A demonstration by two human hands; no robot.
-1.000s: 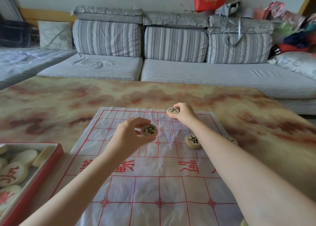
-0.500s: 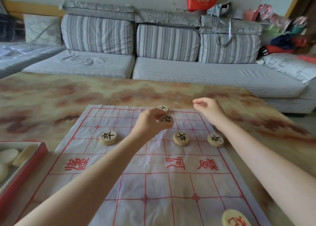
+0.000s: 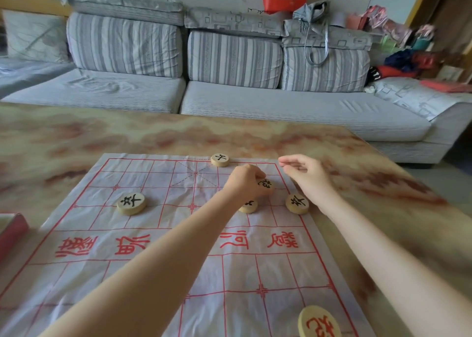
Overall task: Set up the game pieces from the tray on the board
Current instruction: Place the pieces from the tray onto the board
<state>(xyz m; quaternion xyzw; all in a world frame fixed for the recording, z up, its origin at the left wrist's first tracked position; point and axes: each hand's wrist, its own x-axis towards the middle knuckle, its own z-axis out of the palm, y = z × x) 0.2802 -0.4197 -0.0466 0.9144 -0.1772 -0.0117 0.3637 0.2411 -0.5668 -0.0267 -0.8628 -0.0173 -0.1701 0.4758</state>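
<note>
The left hand (image 3: 245, 183), fingers clamped on a round pale wooden disc (image 3: 265, 184) near the far right corner of the white red-lined paper board (image 3: 153, 234), may knock the neighbouring disc (image 3: 247, 206) under its wrist askew when lowering, while the right hand (image 3: 306, 177) hangs with fingers apart, empty.

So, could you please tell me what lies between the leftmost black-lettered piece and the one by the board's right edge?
In the head view, a third piece, half hidden under the left hand; otherwise bare board.

— The board (image 3: 158, 280)?
— White, red grid and characters.
— Pieces (image 3: 131, 203) on it?
— Pale wood, black marks; the piece (image 3: 319, 322) at its near right corner, red. Table (image 3: 63, 137) under it: marbled tan and rust.
</note>
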